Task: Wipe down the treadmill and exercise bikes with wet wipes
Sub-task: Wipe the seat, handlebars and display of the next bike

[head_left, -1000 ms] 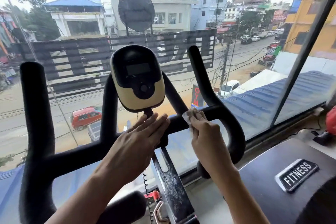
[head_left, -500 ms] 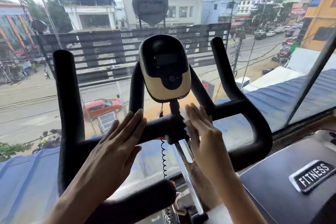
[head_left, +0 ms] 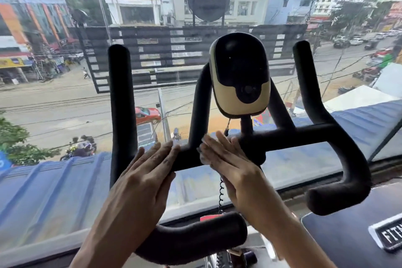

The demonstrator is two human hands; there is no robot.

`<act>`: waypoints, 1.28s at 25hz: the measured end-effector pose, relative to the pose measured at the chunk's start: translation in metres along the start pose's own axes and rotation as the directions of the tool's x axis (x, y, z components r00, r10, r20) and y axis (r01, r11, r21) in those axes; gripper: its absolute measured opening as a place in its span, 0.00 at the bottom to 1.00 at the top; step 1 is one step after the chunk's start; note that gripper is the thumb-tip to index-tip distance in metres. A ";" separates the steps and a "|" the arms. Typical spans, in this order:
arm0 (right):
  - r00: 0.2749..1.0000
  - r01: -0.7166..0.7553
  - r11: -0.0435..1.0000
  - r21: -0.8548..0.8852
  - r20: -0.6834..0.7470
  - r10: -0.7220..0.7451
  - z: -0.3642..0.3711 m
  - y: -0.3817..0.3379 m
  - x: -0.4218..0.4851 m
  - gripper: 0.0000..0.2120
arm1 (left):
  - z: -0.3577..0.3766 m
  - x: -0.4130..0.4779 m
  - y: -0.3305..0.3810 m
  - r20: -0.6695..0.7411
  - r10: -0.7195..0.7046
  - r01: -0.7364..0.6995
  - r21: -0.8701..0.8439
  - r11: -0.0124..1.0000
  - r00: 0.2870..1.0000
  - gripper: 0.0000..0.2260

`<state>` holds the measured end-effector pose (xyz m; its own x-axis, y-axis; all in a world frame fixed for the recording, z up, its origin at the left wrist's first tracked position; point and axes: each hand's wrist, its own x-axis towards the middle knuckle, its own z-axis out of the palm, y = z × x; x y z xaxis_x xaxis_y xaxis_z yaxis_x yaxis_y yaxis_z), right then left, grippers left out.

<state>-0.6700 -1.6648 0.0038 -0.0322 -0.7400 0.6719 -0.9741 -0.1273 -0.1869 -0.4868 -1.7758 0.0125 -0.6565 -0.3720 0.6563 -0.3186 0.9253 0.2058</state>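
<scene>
Black foam handlebar (head_left: 304, 136) carries the left grip (head_left: 143, 178), fingers straight and flat on the crossbar, and just to its right the right grip (head_left: 230, 167), fingers also straight, pressing a white wipe (head_left: 203, 159) against the bar below the tan console (head_left: 241, 76).

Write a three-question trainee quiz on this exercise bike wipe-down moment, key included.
1. True or false: the left hand rests flat, fingers straight, on the black foam-padded handlebar.
2. The crumpled white wet wipe is pressed to the handlebar by: A) the right hand; B) the left hand; C) neither hand.
3. Fill in: the black-and-cream oval console stands ___ the handlebar's crossbar.
Key: 1 true; 2 A; 3 above.
</scene>
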 end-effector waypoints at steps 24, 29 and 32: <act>0.938 0.345 0.883 -0.317 0.123 -0.323 -0.014 0.001 0.073 0.22 | -0.014 0.005 -0.008 -0.023 -0.120 0.117 -0.102 0.988 0.993 0.23; 0.997 0.045 0.883 -0.468 -0.040 -0.072 -0.005 -0.007 0.121 0.18 | -0.011 0.018 -0.003 0.089 -0.157 0.168 -0.127 0.978 0.983 0.25; 0.998 0.034 0.914 -0.404 -0.040 -0.055 0.006 -0.023 0.083 0.27 | -0.012 0.018 -0.003 0.083 -0.154 0.163 -0.104 0.981 0.985 0.24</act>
<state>-0.6493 -1.7271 0.0591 0.0123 -0.7052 0.7089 -0.9819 0.1254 0.1418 -0.4894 -1.7842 0.0318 -0.6543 -0.5151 0.5538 -0.3481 0.8551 0.3841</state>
